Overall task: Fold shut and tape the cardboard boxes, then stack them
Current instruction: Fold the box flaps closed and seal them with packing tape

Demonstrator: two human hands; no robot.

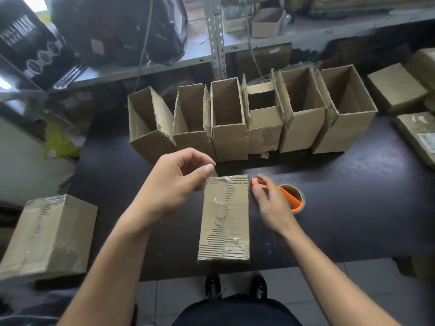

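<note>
- Dark worktop (353, 184) carries everything; metal shelf (164, 64) runs along the far side w/ black bags (131, 24) and a small open carton (268, 22) on it.
- Row of six open cardboard boxes (249, 116) stands upright along the far edge, touching side by side, flaps up; 4th from left has its flaps partly folded in.
- Closed box at near left (47, 234), taped on top, sits at the worktop's left end, well apart from the rest.
- More closed boxes at far right (397, 88), partly out of frame.
- Taped box (224, 220) lies flat at near centre, long axis running near to far, clear tape along its top seam, torn paper showing corrugation.
- Left hand (169, 184): fingers curled, thumb tip at the taped box's far-left corner, pinching what looks like tape there – can't tell for sure.
- Right hand (270, 203): fingers relaxed, fingertips touching the orange tape dispenser (289, 196), which lies just right of the taped box w/ its tape roll.
- Black shoes (235, 287) on the tiled floor at the near edge.
</note>
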